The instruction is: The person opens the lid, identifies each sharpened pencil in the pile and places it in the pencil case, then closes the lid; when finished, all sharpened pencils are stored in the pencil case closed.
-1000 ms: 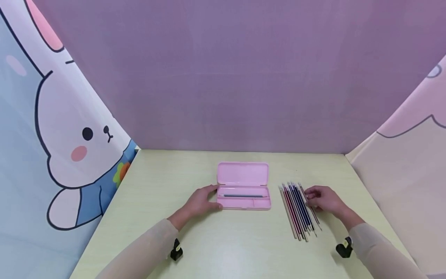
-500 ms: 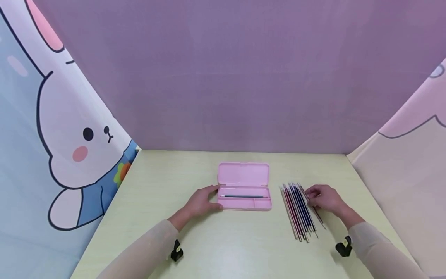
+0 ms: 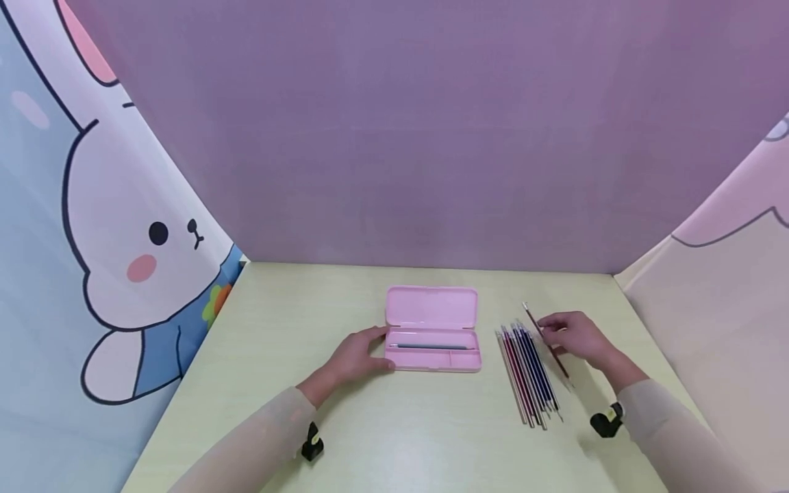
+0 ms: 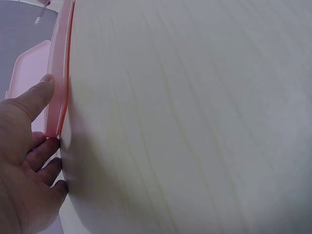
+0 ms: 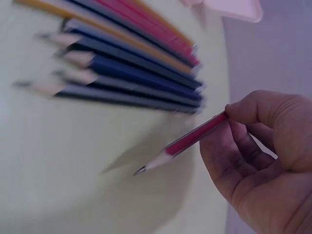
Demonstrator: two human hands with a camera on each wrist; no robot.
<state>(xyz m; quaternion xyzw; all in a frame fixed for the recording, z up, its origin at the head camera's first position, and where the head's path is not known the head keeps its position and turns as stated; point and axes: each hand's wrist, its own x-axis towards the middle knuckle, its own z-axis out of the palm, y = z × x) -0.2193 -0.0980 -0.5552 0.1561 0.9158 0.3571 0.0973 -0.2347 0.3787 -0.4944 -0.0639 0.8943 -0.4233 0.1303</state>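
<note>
A pink pencil case [image 3: 431,308] lies with its lid raised in the middle of the table, one dark pencil [image 3: 431,346] inside its long compartment. My left hand [image 3: 354,356] holds the case's left end, thumb at the front edge and fingers round the corner, as the left wrist view shows. My right hand [image 3: 579,337] pinches a red pencil [image 5: 190,139] between thumb and fingertips. That pencil is tilted, its sharpened point toward me, clear of the table. Just left of it lies a row of several pencils [image 3: 529,376], dark blue, red and yellowish.
The pale wooden table [image 3: 431,424] ends at a purple backdrop [image 3: 431,137]. A rabbit-print cloth [image 3: 123,274] hangs on the left and a pink and cream cloth [image 3: 727,315] on the right. Black wrist devices [image 3: 607,421] sit under both sleeves.
My right hand has drawn the red pencil out from the right side of the row and lifted it up and away. My left hand stays at the case.
</note>
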